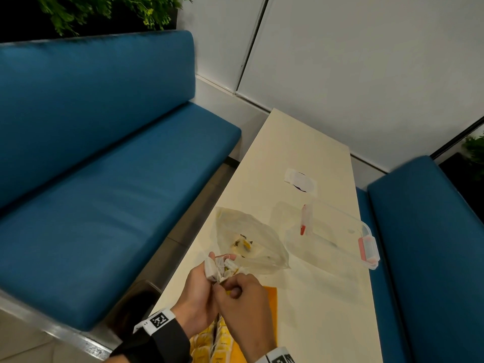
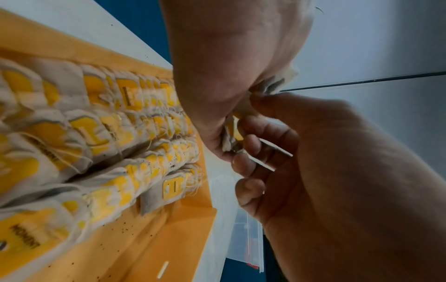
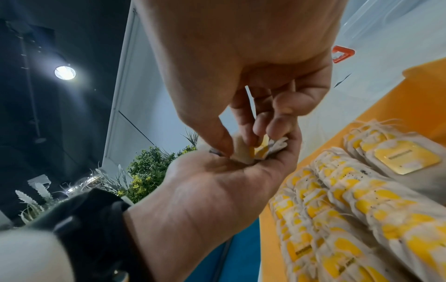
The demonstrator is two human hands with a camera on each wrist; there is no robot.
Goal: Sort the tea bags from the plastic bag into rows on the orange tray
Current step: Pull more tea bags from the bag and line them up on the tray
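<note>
Tea bags point(image 1: 219, 268), tags unreadable, bunch in the left hand point(image 1: 195, 292); right hand point(image 1: 242, 294) pinches one; tray rows point(image 2: 101, 133) blur.

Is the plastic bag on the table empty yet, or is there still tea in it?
Not quite empty: the plastic bag lies flat on the table, but a few yellow-and-dark bits still show through its middle.

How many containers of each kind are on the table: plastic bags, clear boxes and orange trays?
plastic bag: 1
clear box with red clips: 1
orange tray: 1
Total: 3
</note>
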